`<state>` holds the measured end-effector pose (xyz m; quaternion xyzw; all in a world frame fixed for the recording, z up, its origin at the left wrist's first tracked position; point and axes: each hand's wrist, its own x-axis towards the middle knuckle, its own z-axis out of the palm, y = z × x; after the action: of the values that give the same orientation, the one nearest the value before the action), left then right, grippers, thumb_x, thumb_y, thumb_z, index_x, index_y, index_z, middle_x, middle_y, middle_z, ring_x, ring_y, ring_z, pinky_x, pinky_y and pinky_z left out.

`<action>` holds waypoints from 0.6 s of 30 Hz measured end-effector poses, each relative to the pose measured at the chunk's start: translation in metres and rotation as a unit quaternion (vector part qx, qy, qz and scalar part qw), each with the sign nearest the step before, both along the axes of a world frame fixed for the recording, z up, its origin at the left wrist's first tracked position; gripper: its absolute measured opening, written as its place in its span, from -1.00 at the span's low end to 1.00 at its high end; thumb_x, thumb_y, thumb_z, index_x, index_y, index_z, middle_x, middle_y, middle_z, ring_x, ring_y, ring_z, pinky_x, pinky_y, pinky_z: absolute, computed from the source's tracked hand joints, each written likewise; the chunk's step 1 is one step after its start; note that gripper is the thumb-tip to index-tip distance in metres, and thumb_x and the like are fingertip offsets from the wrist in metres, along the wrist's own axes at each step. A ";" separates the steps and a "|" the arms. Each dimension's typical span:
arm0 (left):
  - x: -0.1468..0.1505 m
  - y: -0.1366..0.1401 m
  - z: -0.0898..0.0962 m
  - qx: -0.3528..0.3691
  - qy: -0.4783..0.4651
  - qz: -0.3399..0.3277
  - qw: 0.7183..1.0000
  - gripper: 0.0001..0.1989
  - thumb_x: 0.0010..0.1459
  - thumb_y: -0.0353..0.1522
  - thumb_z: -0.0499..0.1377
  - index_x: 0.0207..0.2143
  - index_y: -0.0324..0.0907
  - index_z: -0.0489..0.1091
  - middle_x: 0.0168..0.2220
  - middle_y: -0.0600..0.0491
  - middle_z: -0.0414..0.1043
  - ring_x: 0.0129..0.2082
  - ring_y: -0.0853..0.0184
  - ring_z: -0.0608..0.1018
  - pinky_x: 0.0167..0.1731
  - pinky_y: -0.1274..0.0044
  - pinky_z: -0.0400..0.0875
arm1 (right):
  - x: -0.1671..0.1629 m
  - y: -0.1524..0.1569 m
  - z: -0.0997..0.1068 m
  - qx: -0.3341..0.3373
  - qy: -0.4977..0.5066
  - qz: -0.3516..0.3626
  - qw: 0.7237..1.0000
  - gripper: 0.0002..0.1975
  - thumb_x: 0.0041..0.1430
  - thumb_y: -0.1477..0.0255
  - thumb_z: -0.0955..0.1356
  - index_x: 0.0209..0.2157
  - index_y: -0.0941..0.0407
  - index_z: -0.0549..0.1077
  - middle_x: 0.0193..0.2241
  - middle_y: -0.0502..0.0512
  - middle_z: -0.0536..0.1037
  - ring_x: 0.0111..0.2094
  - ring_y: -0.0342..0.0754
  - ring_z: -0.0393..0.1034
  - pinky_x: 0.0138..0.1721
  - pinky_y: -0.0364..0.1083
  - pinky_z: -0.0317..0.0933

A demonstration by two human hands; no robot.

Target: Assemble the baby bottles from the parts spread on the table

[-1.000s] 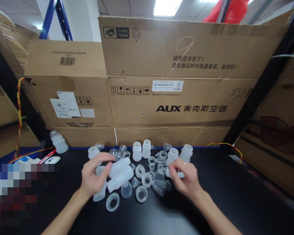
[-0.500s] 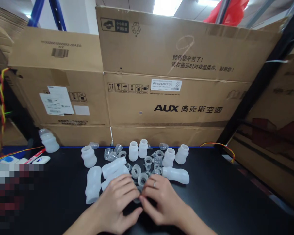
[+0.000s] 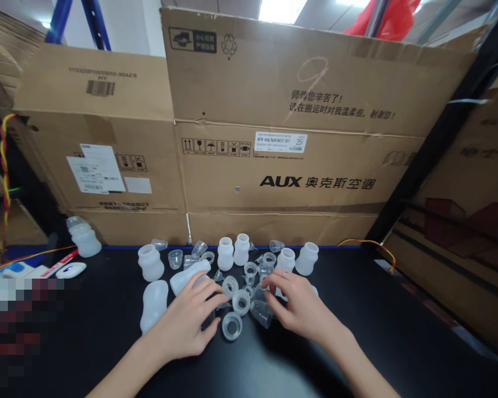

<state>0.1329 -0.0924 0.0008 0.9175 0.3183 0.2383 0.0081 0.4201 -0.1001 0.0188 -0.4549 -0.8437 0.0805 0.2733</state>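
My left hand hovers over the milky plastic bottles, thumb and fingers apart. A bottle lying on its side is partly covered by that wrist, and another bottle lies behind the fingers. My right hand is curved with thumb and fingers apart, beside a clear cone-shaped cup. Between the hands are translucent screw rings, among them a near ring and a second ring. Small clear parts under the right fingertips are hard to make out.
Several milky bottles stand at the back, including one upright bottle and another bottle. Clear cups lie nearby. A cardboard box wall closes the far edge of the black table. A white device is at left.
My hands have moved apart, the right one going right and away from me. The near ring between them is now uncovered, and a clear cup lies by the right hand.
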 end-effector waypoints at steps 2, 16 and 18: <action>0.001 0.002 -0.002 0.012 0.002 0.015 1.000 -0.66 0.16 -0.46 0.21 -0.01 -0.03 0.47 -0.15 0.02 0.52 -0.11 0.15 0.57 0.29 0.03 0.20 | 0.005 -0.001 0.004 -0.033 -0.025 -0.023 0.999 -0.82 0.23 0.54 0.30 -0.23 0.04 0.52 -0.39 -0.01 0.57 -0.36 -0.05 0.45 -0.29 -0.11 0.16; 0.002 0.009 -0.013 0.048 -0.008 0.030 0.998 -0.64 0.26 -0.52 0.10 0.07 -0.09 0.41 -0.19 0.02 0.59 -0.15 0.19 0.56 0.25 0.03 0.21 | 0.028 0.002 0.005 -0.079 -0.122 -0.087 0.985 -0.76 0.12 0.51 0.36 -0.20 -0.02 0.57 -0.49 -0.03 0.58 -0.44 0.00 0.46 -0.37 -0.10 0.01; 0.002 0.009 -0.013 0.049 -0.013 0.029 0.998 -0.62 0.27 -0.53 0.09 0.10 -0.09 0.39 -0.21 0.04 0.60 -0.16 0.21 0.57 0.25 0.05 0.21 | 0.028 0.002 0.007 -0.082 -0.118 -0.090 0.986 -0.79 0.16 0.48 0.36 -0.19 -0.02 0.57 -0.49 -0.03 0.58 -0.44 0.00 0.46 -0.36 -0.10 0.02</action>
<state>0.1349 -0.0833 -0.0127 0.9040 0.3321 0.2662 -0.0398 0.4483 -0.0983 0.0255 -0.5559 -0.8164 0.0698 0.1396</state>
